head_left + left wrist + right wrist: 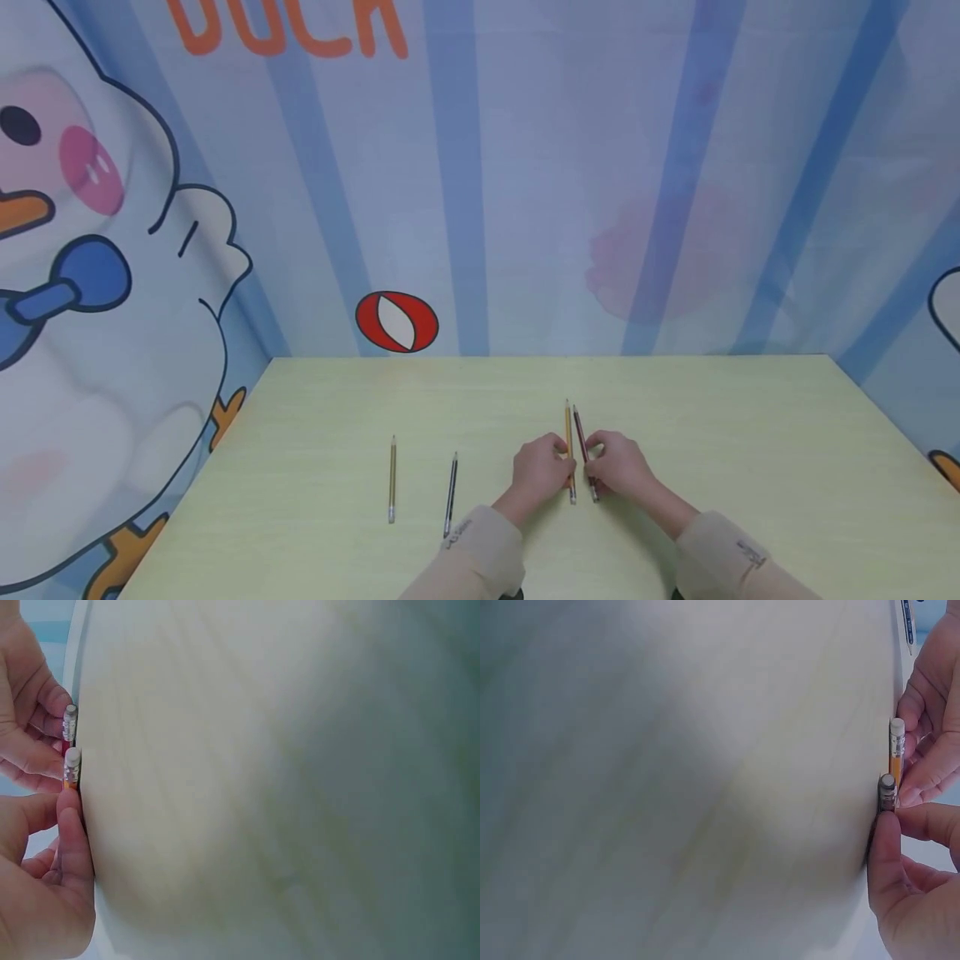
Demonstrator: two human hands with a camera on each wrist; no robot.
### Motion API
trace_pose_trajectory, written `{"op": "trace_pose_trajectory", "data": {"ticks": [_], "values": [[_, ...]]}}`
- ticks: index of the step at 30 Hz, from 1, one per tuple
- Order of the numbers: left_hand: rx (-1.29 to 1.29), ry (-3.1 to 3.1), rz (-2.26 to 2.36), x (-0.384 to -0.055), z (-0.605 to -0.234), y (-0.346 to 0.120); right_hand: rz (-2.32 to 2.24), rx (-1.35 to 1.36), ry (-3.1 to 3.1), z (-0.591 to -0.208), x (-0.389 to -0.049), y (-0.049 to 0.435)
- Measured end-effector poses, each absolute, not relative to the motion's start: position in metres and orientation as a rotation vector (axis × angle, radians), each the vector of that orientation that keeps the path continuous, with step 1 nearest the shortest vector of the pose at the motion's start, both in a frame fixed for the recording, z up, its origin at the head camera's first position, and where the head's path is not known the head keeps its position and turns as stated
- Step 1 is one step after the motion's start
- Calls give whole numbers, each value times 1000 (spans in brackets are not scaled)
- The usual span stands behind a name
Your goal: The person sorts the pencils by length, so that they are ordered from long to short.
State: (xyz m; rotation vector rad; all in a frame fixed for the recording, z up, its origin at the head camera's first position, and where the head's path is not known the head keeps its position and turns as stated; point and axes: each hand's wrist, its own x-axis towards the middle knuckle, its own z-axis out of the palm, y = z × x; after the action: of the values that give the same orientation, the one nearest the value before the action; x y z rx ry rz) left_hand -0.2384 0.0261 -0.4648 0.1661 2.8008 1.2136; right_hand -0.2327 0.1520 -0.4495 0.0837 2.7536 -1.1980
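Right of the table's middle, my left hand (542,468) pinches an orange-yellow pencil (568,429) between thumb and fingers. My right hand (619,463) pinches a dark red pencil (581,435) just beside it. Both pencils have their points toward the far edge and their erasers toward me. Their tips are close together, while the eraser ends stand a little apart. In the left wrist view, the white eraser of the orange-yellow pencil (72,759) pokes out past the left fingers. The right wrist view shows the dark red pencil's eraser end (887,784) above the right fingertips.
A gold-coloured pencil (392,479) lies on the pale table (315,417) to the left. Between it and my left hand is a dark blue pencil (451,492), its eraser end close to my left sleeve (480,550). A printed cloth backdrop (540,183) rises behind the table.
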Motion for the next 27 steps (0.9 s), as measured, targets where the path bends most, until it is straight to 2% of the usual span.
{"op": "trace_pose_trajectory", "data": {"ticks": [27], "values": [[125, 2774, 1210, -237, -463, 28, -1339, 93, 2687, -452, -234, 149]]}}
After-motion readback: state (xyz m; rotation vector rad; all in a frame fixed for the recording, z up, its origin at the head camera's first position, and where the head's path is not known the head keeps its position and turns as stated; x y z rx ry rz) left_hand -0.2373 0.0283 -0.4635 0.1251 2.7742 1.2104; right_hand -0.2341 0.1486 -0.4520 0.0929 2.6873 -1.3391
